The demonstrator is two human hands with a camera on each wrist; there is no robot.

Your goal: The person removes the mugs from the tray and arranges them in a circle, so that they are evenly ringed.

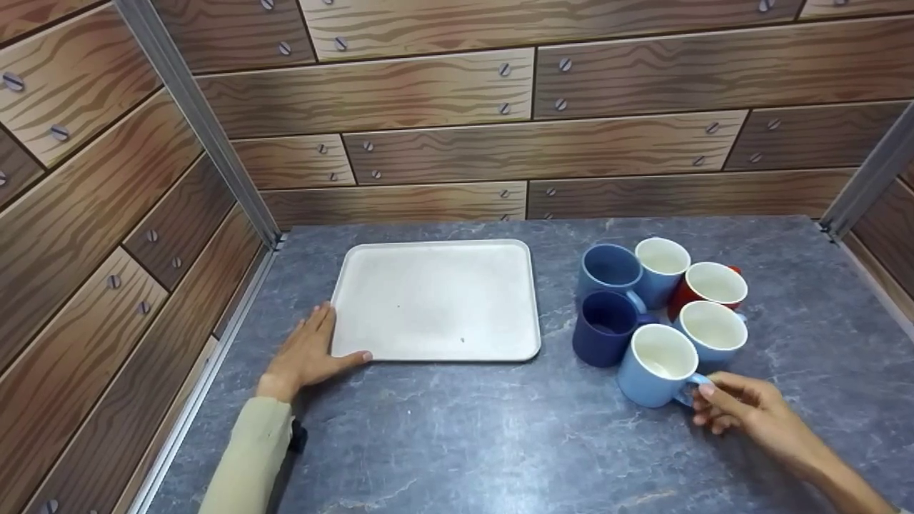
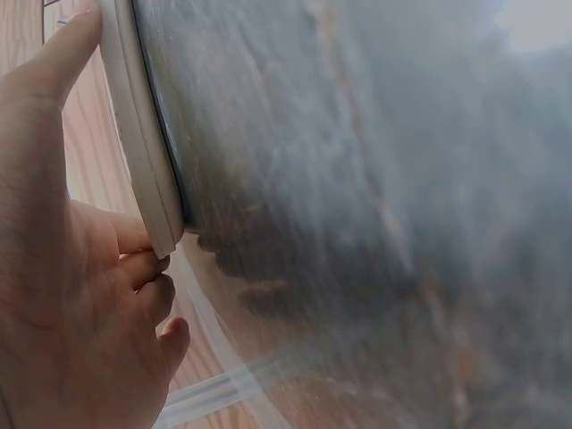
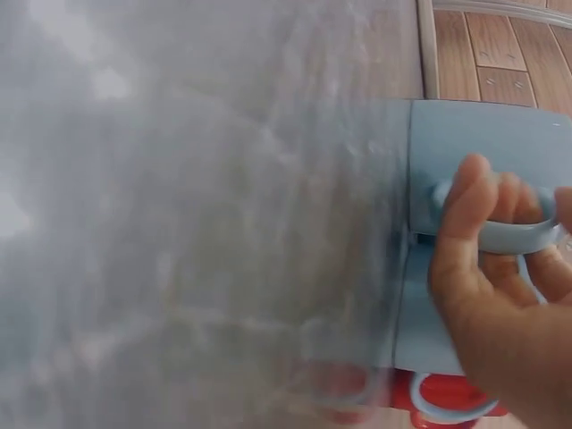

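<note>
My left hand (image 1: pixel 307 357) rests at the near left corner of a white rectangular tray (image 1: pixel 435 300), its fingers along the left side and its thumb on the front edge. In the left wrist view the fingertips meet the tray's rim (image 2: pixel 143 143). My right hand (image 1: pixel 750 414) grips the handle of a light blue mug (image 1: pixel 646 375) with a white inside, the thumb on top. The right wrist view shows fingers passing through that handle (image 3: pixel 518 237). The mug stands upright, nearest to me in a cluster of mugs.
Behind the gripped mug stand a dark blue mug (image 1: pixel 600 343), a medium blue mug (image 1: pixel 589 275), a blue mug with white inside (image 1: pixel 653 285), a red mug (image 1: pixel 682 296) and another light blue mug (image 1: pixel 707 343). Wood-patterned walls (image 1: pixel 428 150) enclose the grey marbled table (image 1: pixel 428 442).
</note>
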